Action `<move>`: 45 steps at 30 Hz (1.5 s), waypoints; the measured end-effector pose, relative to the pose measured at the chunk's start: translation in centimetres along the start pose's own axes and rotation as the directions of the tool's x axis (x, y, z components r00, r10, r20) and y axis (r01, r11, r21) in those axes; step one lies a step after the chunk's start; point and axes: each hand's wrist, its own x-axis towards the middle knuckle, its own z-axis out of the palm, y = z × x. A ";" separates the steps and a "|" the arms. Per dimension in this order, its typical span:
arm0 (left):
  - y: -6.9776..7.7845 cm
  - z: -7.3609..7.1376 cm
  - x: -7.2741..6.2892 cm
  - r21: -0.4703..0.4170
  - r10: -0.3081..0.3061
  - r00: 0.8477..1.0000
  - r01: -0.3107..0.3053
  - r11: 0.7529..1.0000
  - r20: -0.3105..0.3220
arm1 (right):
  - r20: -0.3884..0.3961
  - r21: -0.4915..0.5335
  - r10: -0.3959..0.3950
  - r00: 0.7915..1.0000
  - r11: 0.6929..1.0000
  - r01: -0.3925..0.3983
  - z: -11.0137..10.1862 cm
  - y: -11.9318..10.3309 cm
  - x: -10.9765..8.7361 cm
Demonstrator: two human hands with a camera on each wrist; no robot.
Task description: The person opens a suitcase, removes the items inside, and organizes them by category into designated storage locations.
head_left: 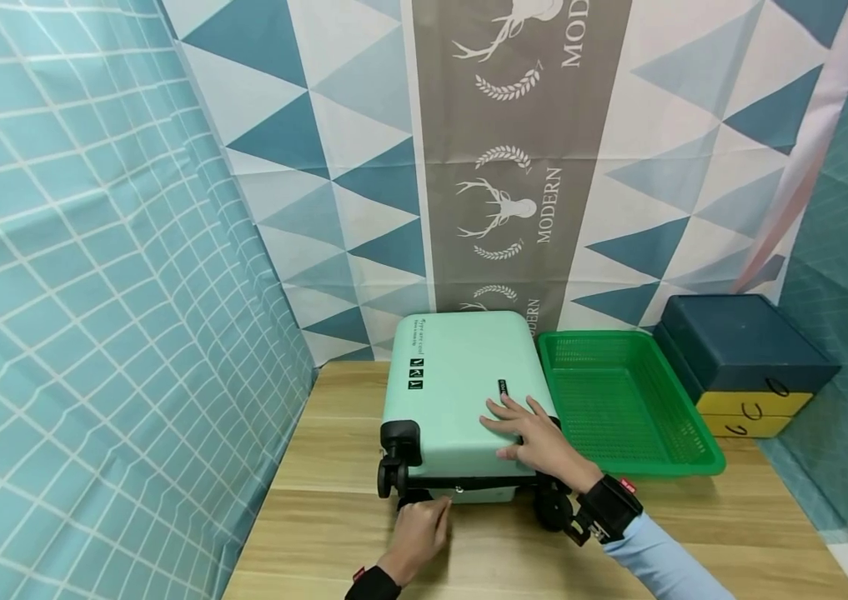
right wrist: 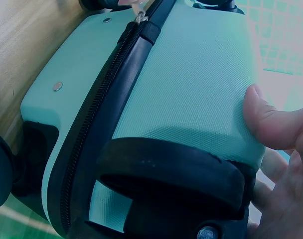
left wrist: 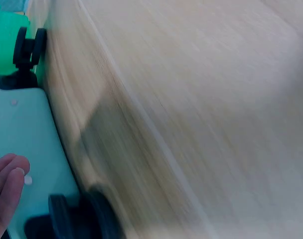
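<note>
A mint-green hard-shell suitcase (head_left: 469, 367) lies flat on the wooden table with its wheeled end facing me. My left hand (head_left: 418, 531) is low at that end, its curled fingers pinching the zipper pull (right wrist: 140, 18) on the black zipper (right wrist: 94, 99). In the left wrist view the fingertips (left wrist: 17, 167) of that hand are close together against the shell. My right hand (head_left: 539, 437) rests spread on the lid near the right corner, holding nothing; its thumb (right wrist: 258, 112) presses the shell's edge. Black wheels (head_left: 553, 508) stick out at the corners.
Right of the suitcase stands a green plastic basket (head_left: 712, 454). Beyond it is a dark blue box (head_left: 757, 337) with yellow drawers (head_left: 757, 408). Patterned cloth hangs behind the table (head_left: 318, 517), and blue checked cloth (head_left: 93, 292) on the left.
</note>
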 end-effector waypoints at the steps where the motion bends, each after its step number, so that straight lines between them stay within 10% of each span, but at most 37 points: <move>1: -0.2 -0.1 -0.2 -0.002 -0.008 1.000 0.008 1.000 -0.013 | -0.001 0.000 -0.001 1.000 1.000 0.001 0.0 0.0 0.0; 14: -3.4 -2.6 -2.8 0.073 -0.128 0.972 0.145 0.987 -0.196 | 0.018 0.014 0.033 0.999 0.999 -0.033 0.2 0.3 -0.1; 45: -9.0 -5.7 -2.4 0.206 -0.228 0.967 0.247 0.947 -0.114 | -0.034 -0.030 0.054 0.998 0.998 -0.055 0.6 -0.7 -0.5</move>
